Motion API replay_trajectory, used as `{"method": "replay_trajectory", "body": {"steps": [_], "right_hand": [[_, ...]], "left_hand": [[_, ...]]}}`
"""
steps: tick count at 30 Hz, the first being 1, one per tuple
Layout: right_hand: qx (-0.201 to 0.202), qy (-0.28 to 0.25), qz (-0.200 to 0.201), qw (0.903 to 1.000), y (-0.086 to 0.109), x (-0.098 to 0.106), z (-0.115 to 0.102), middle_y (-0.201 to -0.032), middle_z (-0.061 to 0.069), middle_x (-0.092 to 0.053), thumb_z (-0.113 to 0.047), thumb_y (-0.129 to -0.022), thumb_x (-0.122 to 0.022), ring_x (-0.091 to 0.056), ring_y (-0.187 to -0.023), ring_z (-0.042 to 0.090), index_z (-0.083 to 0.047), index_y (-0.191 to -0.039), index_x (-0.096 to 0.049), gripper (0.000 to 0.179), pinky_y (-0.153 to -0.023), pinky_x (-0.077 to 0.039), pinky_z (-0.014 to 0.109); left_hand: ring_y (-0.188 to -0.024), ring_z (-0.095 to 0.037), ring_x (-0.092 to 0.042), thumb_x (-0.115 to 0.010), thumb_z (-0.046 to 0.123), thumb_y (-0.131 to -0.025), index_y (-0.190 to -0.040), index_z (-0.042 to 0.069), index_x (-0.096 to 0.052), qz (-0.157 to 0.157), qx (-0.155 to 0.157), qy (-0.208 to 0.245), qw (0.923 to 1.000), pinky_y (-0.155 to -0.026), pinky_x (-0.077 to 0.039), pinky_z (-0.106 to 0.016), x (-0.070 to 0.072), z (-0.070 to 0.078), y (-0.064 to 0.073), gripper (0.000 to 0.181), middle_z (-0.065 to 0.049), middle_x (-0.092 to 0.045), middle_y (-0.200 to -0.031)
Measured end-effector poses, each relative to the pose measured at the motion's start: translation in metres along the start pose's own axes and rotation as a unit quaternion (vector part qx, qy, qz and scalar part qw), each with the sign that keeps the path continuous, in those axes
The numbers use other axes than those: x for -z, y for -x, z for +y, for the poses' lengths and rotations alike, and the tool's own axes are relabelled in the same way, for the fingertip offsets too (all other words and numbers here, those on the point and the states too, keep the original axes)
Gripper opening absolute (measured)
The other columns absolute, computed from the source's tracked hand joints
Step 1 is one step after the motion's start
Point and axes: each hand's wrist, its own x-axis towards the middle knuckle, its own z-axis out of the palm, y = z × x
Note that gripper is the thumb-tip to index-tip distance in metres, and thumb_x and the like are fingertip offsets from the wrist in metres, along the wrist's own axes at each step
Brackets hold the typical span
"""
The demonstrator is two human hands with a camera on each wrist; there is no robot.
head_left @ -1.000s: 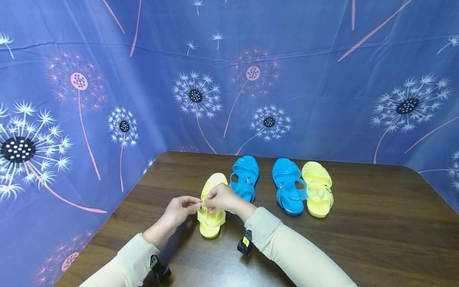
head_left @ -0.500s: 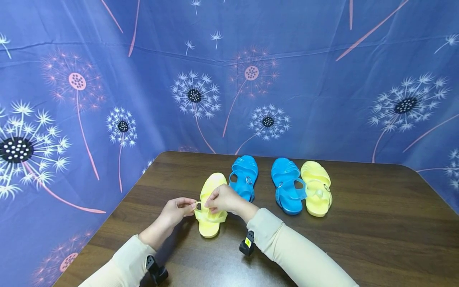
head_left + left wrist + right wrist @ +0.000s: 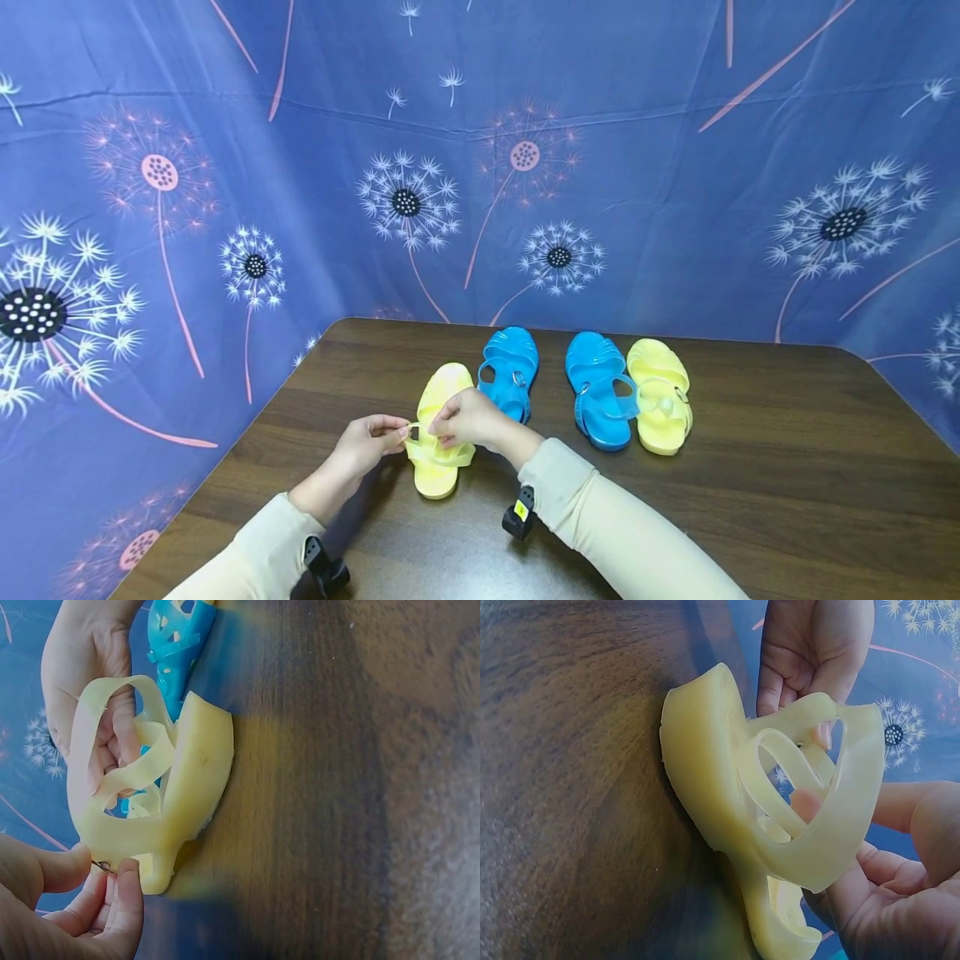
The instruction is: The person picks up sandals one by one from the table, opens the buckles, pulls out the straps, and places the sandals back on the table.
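A yellow sandal (image 3: 437, 477) stands on the table, toe pointing away. On its left side my left hand (image 3: 369, 444) pinches the strap beside a small metal buckle (image 3: 103, 865), thumb against fingers. My right hand (image 3: 468, 419) is over the middle of the sandal, pinching the thin strap (image 3: 787, 761) with thumb and fingertip inside the loop of the heel strap (image 3: 859, 802). A short piece of strap spans the gap between the two hands in the head view. The right fingertips are partly hidden behind the straps in both wrist views.
A blue sandal (image 3: 512, 354) stands right behind my right hand. Farther right, another blue sandal (image 3: 606, 429) stands beside a second yellow sandal (image 3: 663, 437). The brown wooden table (image 3: 787, 467) ends at a blue dandelion-print cloth (image 3: 637, 167).
My fingertips were close together over the sandal's left side a second ago. Since then my left hand has drawn slightly left, opening a gap with the strap showing. The right hand stays nearly still.
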Motion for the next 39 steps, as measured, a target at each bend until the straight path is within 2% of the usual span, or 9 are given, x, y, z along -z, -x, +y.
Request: {"method": "replay_trajectory", "body": {"steps": [7,14,25,30,34,39], "right_hand": [[0.002,0.001,-0.002,1.0000,0.002,0.002,0.002,-0.084,0.017,-0.071,0.000,-0.086,-0.069,-0.069,-0.068,0.019,0.009,-0.087,-0.069,0.009,-0.068,-0.060,0.030],[0.011,0.010,-0.006,0.9999,0.010,0.007,0.000,-0.078,0.011,-0.068,0.001,-0.087,-0.067,-0.067,-0.066,0.016,0.007,-0.082,-0.069,0.007,-0.067,-0.060,0.027],[0.004,0.029,0.021,0.9994,0.009,0.007,0.008,-0.081,0.011,-0.068,-0.001,-0.086,-0.069,-0.066,-0.069,0.015,0.008,-0.087,-0.070,0.010,-0.071,-0.059,0.028],[0.001,-0.008,0.029,0.9996,0.009,0.009,0.007,-0.081,0.013,-0.067,0.001,-0.087,-0.068,-0.067,-0.068,0.016,0.010,-0.088,-0.069,0.009,-0.070,-0.060,0.029],[0.005,-0.056,0.051,0.9971,0.009,0.009,0.006,-0.087,0.017,-0.067,0.003,-0.087,-0.066,-0.072,-0.073,0.022,0.012,-0.093,-0.067,0.011,-0.071,-0.060,0.030],[0.039,-0.082,0.129,0.9875,0.009,0.010,0.005,-0.095,0.019,-0.068,0.001,-0.089,-0.065,-0.072,-0.077,0.021,0.011,-0.101,-0.068,0.016,-0.073,-0.060,0.028]], "left_hand": [[-0.076,-0.010,-0.063,-0.060,0.000,-0.093,-0.110,-0.014,-0.063,0.007,0.000,0.005,1.0000,-0.080,-0.058,-0.032,0.000,-0.002,0.000,0.022,-0.015,-0.068,-0.093],[-0.075,-0.011,-0.064,-0.060,-0.001,-0.092,-0.110,-0.015,-0.062,0.008,-0.004,0.010,0.9999,-0.080,-0.058,-0.032,0.000,-0.004,0.000,0.023,-0.011,-0.068,-0.089],[-0.074,-0.010,-0.064,-0.058,-0.001,-0.093,-0.111,-0.015,-0.062,0.008,0.002,0.011,0.9999,-0.078,-0.058,-0.028,0.000,-0.004,0.000,0.023,-0.012,-0.068,-0.092],[-0.077,-0.012,-0.064,-0.060,0.001,-0.093,-0.111,-0.014,-0.062,0.007,0.001,0.009,0.9999,-0.080,-0.058,-0.032,0.001,-0.004,0.002,0.024,-0.016,-0.068,-0.096],[-0.078,-0.013,-0.064,-0.060,0.004,-0.093,-0.112,-0.013,-0.062,0.006,0.006,0.016,0.9998,-0.081,-0.057,-0.031,0.001,-0.003,0.003,0.025,-0.015,-0.069,-0.098],[-0.076,-0.014,-0.063,-0.060,0.006,-0.094,-0.115,-0.012,-0.060,0.004,0.019,0.033,0.9993,-0.080,-0.057,-0.029,0.002,-0.003,0.006,0.027,-0.010,-0.068,-0.094]]}}
